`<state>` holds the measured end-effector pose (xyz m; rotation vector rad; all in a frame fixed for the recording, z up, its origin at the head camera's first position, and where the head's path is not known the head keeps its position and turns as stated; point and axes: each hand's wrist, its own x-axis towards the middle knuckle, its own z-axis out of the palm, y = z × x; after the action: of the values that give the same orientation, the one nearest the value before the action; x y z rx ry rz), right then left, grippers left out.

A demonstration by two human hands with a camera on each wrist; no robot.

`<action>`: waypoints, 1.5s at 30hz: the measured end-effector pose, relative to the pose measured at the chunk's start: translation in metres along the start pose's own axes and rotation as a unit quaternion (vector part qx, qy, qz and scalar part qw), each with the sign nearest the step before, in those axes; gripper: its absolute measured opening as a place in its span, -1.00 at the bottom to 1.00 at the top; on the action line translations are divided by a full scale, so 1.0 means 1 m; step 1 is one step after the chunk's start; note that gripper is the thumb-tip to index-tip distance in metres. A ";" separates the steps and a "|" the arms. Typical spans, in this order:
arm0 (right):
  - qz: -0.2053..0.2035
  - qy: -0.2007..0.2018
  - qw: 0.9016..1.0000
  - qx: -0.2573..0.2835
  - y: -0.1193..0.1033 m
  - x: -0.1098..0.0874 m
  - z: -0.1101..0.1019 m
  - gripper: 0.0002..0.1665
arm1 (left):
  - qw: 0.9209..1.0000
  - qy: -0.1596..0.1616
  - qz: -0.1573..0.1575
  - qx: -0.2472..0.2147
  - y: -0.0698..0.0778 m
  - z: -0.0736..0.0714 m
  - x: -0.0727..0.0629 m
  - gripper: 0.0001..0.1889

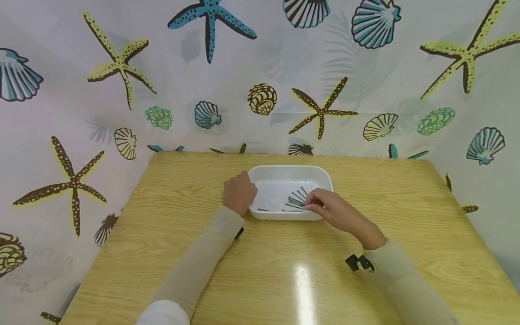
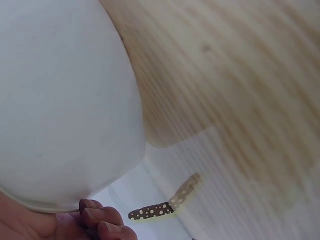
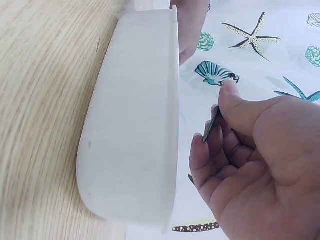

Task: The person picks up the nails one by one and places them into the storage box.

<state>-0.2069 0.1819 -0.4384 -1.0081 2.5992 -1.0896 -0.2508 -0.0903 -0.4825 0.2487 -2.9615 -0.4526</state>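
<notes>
A white plastic tub stands on the wooden table. My left hand grips its left rim; in the left wrist view the curled fingers show at the tub's edge. Several thin dark nails lie fanned out inside, toward the right front, and one nail lies apart at the left front. Over the tub's right front side is my right hand. Between thumb and fingers it pinches a dark, pointed nail, seen in the right wrist view; most of the nail is hidden by the fingers.
Wood-grain table top extends around the tub on all sides. A white cloth printed with starfish and shells hangs behind the table and along both sides. Dark straps show at the right sleeve.
</notes>
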 end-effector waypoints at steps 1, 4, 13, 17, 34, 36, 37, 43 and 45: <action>-0.001 0.000 1.000 -0.002 -0.001 0.003 0.001 -0.94 | 1.000 -0.001 -0.001 0.000 0.000 0.000 0.000 -0.72; -0.006 0.002 1.000 -0.007 -0.002 0.011 0.005 -0.94 | 1.000 -0.004 -0.004 0.003 0.001 -0.001 0.000 -0.71; -0.001 -0.003 1.000 -0.026 -0.003 0.034 0.019 -0.93 | 1.000 -0.022 -0.010 0.008 0.006 -0.001 -0.001 -0.69; -0.001 -0.003 1.000 -0.025 -0.002 0.041 0.027 -0.93 | 1.000 -0.021 -0.010 0.007 0.006 0.000 -0.001 -0.69; 0.006 -0.030 0.997 -0.065 -0.008 0.075 0.049 -0.89 | 1.000 -0.007 -0.014 0.015 0.008 -0.001 -0.001 -0.70; 0.009 -0.032 0.997 -0.072 -0.006 0.079 0.052 -0.89 | 1.000 -0.005 -0.015 0.016 0.008 -0.001 -0.001 -0.70; 0.011 -0.033 0.997 -0.074 -0.005 0.080 0.054 -0.90 | 1.000 -0.003 -0.014 0.015 0.007 -0.001 -0.001 -0.70; 0.037 -0.044 0.996 -0.069 -0.002 0.090 0.061 -0.90 | 1.000 0.017 -0.008 0.013 0.004 -0.002 -0.002 -0.73; 0.050 -0.053 0.995 -0.070 -0.002 0.093 0.063 -0.90 | 1.000 0.016 -0.008 0.014 0.004 -0.003 -0.002 -0.73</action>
<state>-0.2531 0.0855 -0.4725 -0.9239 2.6375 -0.8183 -0.2486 -0.0867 -0.4788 0.2809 -2.9375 -0.4051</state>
